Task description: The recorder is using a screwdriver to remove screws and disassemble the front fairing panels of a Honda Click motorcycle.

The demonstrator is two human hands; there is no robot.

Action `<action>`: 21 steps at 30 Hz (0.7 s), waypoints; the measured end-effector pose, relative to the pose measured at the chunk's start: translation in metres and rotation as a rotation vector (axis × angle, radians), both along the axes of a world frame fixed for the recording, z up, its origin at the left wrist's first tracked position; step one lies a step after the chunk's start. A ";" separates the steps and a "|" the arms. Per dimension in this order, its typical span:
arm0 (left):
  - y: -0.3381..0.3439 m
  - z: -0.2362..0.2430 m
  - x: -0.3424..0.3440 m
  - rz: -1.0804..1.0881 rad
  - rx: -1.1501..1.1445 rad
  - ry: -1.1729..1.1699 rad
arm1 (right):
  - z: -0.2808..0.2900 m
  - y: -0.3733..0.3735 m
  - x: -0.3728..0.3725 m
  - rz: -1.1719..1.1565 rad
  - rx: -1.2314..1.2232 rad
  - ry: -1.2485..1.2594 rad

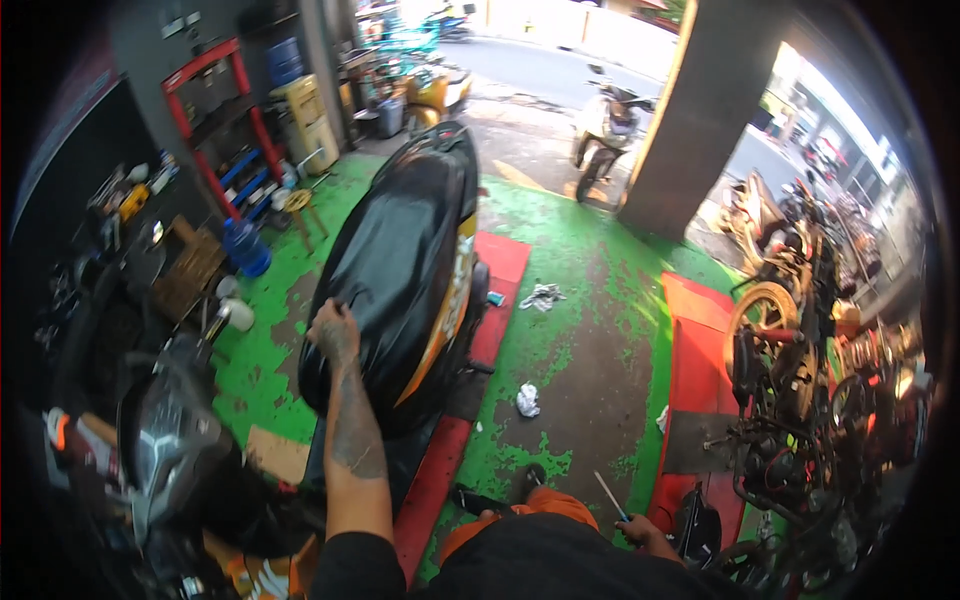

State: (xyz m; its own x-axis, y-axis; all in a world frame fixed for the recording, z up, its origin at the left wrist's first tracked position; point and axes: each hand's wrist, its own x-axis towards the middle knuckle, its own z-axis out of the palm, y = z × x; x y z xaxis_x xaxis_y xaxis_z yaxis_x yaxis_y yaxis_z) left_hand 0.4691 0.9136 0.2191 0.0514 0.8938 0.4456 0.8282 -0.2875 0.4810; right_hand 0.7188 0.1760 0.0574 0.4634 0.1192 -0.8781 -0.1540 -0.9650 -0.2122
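Note:
A black scooter with a yellow-orange side stripe (425, 350) stands on a red platform (500, 280). My left hand (330, 330) is at the left edge of its long black seat (400, 230), fingers curled closed on it. My right hand (637, 530), low at the right, holds a long thin tool with a blue handle, probably a screwdriver (610, 495), pointing up and away from the scooter.
A dark motorbike (170, 450) stands left, with a red rack (230, 60) and water jug (243, 247) behind. A partly stripped motorcycle (770, 380) stands right on another red platform (685, 370). A white scooter (610, 125) is by the pillar (705, 100). Crumpled rags (528, 400) lie between.

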 end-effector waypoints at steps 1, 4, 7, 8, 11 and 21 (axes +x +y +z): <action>0.004 -0.005 0.008 0.059 0.072 0.160 | 0.009 0.010 -0.007 0.067 -0.018 -0.011; 0.010 -0.019 -0.005 -0.006 0.255 0.203 | -0.021 0.040 0.016 0.244 -0.004 0.089; -0.012 0.002 -0.007 -0.015 0.159 0.309 | -0.058 0.075 0.059 0.384 -0.060 0.101; -0.010 -0.006 -0.019 0.000 0.131 0.373 | -0.068 0.089 0.072 0.544 -0.073 0.100; -0.017 0.003 -0.006 0.020 0.014 0.297 | -0.079 0.140 0.119 0.523 -0.041 0.032; -0.020 0.016 0.030 0.124 -0.077 0.242 | -0.001 0.410 0.233 0.864 0.230 0.261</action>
State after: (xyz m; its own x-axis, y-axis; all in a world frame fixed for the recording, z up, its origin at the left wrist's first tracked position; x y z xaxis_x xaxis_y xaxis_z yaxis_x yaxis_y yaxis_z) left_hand 0.4990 0.8938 0.2351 0.0364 0.9306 0.3643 0.9481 -0.1474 0.2818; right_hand 0.9516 0.5857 0.0565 -0.0763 0.5144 -0.8542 0.5286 -0.7055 -0.4721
